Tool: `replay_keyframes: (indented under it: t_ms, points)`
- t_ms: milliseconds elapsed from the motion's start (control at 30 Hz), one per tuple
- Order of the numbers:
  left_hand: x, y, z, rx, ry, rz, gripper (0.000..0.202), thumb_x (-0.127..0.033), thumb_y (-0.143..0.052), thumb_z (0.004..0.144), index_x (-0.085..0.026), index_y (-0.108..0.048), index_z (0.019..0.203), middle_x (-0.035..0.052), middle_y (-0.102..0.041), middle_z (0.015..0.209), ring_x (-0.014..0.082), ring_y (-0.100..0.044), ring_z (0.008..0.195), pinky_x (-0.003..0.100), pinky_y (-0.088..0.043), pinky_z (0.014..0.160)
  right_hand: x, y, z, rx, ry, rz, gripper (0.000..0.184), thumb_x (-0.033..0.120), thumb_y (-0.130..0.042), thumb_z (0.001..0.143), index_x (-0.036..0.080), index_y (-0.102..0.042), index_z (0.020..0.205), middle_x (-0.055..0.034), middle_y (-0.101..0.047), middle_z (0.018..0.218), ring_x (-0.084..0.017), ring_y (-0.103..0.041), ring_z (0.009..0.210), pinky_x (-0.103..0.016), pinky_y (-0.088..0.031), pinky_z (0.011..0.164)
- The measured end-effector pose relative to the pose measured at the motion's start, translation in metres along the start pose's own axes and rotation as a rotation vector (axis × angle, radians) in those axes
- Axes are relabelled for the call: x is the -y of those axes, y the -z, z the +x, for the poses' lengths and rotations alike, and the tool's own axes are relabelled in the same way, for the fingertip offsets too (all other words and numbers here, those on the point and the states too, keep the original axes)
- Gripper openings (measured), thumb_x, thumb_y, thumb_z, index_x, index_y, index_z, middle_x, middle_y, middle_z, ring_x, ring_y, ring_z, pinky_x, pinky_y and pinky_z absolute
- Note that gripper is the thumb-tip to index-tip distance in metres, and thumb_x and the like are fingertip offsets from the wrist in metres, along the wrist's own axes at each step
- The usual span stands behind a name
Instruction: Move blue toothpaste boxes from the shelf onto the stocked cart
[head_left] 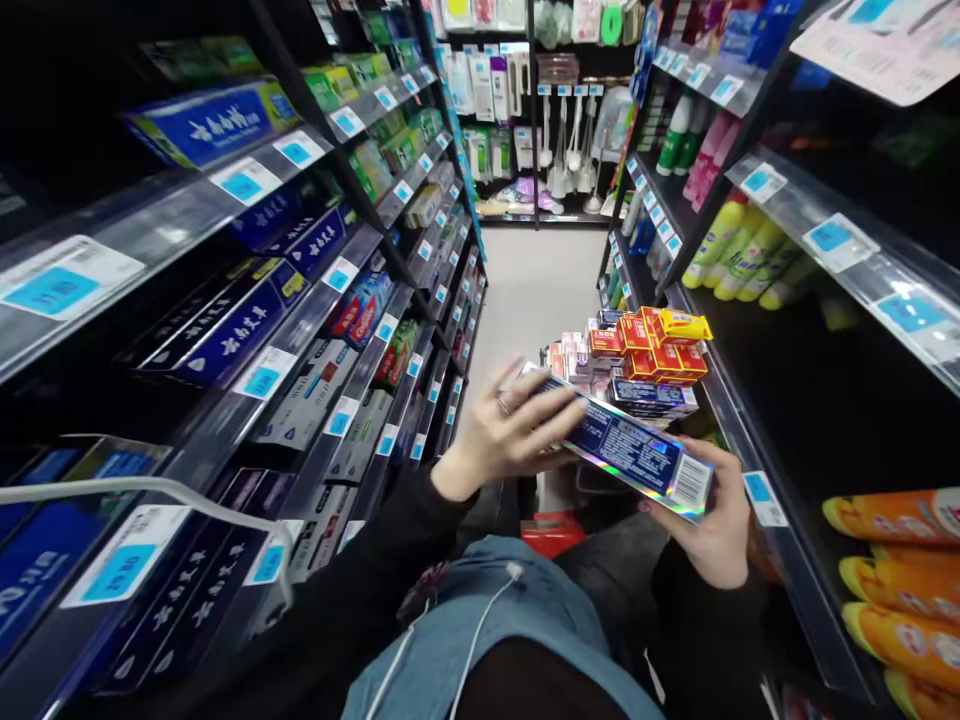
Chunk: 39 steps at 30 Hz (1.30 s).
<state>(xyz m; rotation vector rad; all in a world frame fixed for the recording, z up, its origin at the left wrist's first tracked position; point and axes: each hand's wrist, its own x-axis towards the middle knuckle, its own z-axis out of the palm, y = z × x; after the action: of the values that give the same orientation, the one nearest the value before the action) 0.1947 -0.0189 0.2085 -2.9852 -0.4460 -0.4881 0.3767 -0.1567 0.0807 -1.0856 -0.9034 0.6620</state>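
Observation:
A long, dark blue toothpaste box [626,443] with shiny rainbow edges and a barcode lies tilted across both hands in front of my body. My left hand [517,420], wearing a ring, wraps over its far left end; the fingers are slightly blurred. At the barcode end, my right hand [709,515] grips the box between thumb and fingers. Just beyond the box stands a pile of stacked cartons [649,345], red, white and dark blue, with a yellow pack [684,325] on top. The lower part of the pile is hidden behind the toothpaste box and my hands.
Shelves with boxed toothpaste [240,310] run along my left. On the right, a shelf holds yellow-green bottles [739,250], and orange packs [904,575] sit lower. A white cable [187,492] crosses the left shelves. The aisle floor [540,270] leads to hanging goods.

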Motion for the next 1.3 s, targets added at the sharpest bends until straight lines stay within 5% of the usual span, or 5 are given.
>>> replay_keyframes:
  t_ms: [133, 367, 733, 933, 1300]
  points:
    - [0.001, -0.001, -0.014, -0.035, 0.555, -0.657, 0.088, -0.060, -0.071, 0.057, -0.023, -0.039, 0.131, 0.0143, -0.040, 0.134, 0.0310, -0.043, 0.119, 0.046, -0.044, 0.094, -0.009, 0.014, -0.005, 0.049, -0.037, 0.035, 0.060, 0.025, -0.077, 0.060, 0.019, -0.047, 0.111, -0.0106, -0.054, 0.111, -0.026, -0.055, 0.105, -0.038, -0.046, 0.088]
    - [-0.023, -0.005, -0.018, 0.145, 1.115, -1.558, 0.058, -0.037, -0.062, 0.073, -0.021, -0.038, 0.124, 0.0095, -0.053, 0.108, 0.0188, -0.061, 0.074, 0.028, -0.053, 0.051, -0.007, 0.023, -0.008, 0.119, -0.045, 0.095, 0.059, 0.024, -0.076, 0.060, 0.021, -0.046, 0.110, -0.0111, -0.053, 0.113, -0.027, -0.053, 0.109, -0.042, -0.044, 0.091]
    - [-0.023, -0.010, -0.018, -0.146, 1.037, -1.513, 0.046, -0.029, -0.075, 0.059, -0.013, -0.055, 0.097, 0.0050, -0.061, 0.088, 0.0136, -0.058, 0.075, 0.021, -0.046, 0.066, -0.003, 0.019, -0.026, -0.015, -0.379, 0.373, 0.070, 0.046, -0.064, 0.073, 0.015, -0.041, 0.131, -0.0175, -0.047, 0.127, -0.030, -0.054, 0.109, -0.042, -0.049, 0.084]
    - [-0.023, -0.003, -0.017, -0.080, 0.892, -1.499, 0.056, -0.022, -0.084, 0.047, -0.019, -0.061, 0.098, 0.0060, -0.064, 0.099, 0.0221, -0.060, 0.095, 0.033, -0.046, 0.084, 0.000, 0.036, -0.033, -0.070, -0.087, 0.255, 0.055, 0.017, -0.075, 0.060, 0.018, -0.056, 0.111, -0.0095, -0.063, 0.103, -0.027, -0.059, 0.101, -0.045, -0.048, 0.089]
    - [-0.019, -0.001, -0.014, -0.058, 0.755, -1.502, 0.053, -0.019, -0.084, 0.046, -0.021, -0.064, 0.095, 0.0049, -0.064, 0.099, 0.0253, -0.059, 0.099, 0.044, -0.044, 0.090, 0.008, 0.039, -0.026, -0.042, 0.022, 0.228, 0.047, 0.015, -0.074, 0.061, 0.020, -0.056, 0.104, -0.0073, -0.064, 0.099, -0.029, -0.060, 0.097, -0.052, -0.049, 0.084]
